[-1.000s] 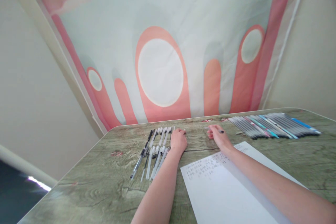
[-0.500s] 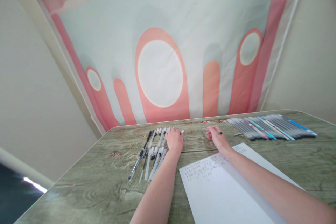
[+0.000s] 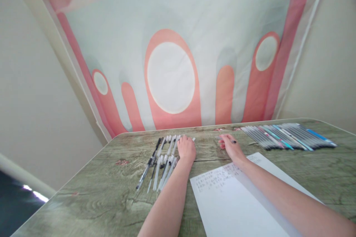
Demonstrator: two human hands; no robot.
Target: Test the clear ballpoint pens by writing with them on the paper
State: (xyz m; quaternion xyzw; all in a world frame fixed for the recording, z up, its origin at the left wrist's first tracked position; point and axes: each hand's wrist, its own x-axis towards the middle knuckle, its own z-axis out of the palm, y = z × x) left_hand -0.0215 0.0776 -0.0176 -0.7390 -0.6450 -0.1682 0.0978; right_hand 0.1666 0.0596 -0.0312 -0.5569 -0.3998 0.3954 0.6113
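Observation:
My left hand rests at the right end of the left-side pens, its fingers curled down. A small white piece shows at its fingertips; whether it is a cap or a pen's end I cannot make out. Two rows of pens with whitish and black parts lie beside and below this hand, partly covered by it and the forearm. My right hand is raised a little beyond the paper, pinching a slim pen with a dark end to the right and a pale end to the left.
A white sheet with handwriting along its top lies under my right forearm. At the back right, many slim pens, some blue, teal and pink, lie side by side on the wood-patterned table. Behind hangs a pink and pale patterned cloth.
The view has shifted very slightly. Both hands keep nearly the same place and grip.

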